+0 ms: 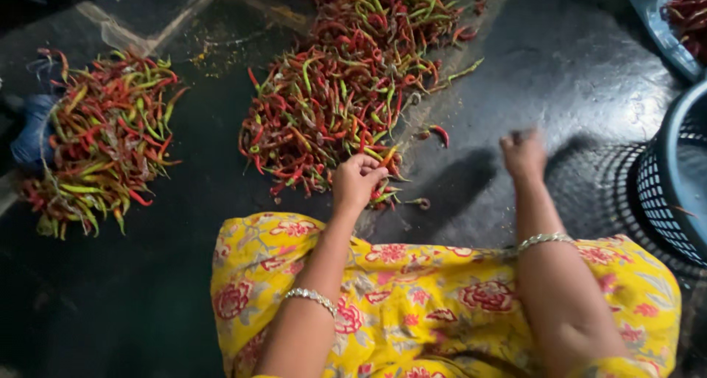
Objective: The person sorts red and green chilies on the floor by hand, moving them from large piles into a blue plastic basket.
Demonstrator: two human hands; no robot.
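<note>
Red and green chillies lie heaped on a dark floor, with two bare hands at work on the nearest heap.

Head view: the left hand (357, 180) sits at the near edge of the large chilli pile (339, 98), fingers (368, 173) curled shut around what looks like one or two pods. The right hand (524, 153) hangs over bare floor (515, 76), blurred; whether its fingers are open or closed cannot be told. A blue mesh basket (674, 179) stands beyond the right-hand fingers, its contents hidden. One loose chilli (440, 133) lies between the hands. A second heap (103, 138) lies well apart, past the left-hand fingers. Judged from the heaps, most pods remain unhandled.
</note>
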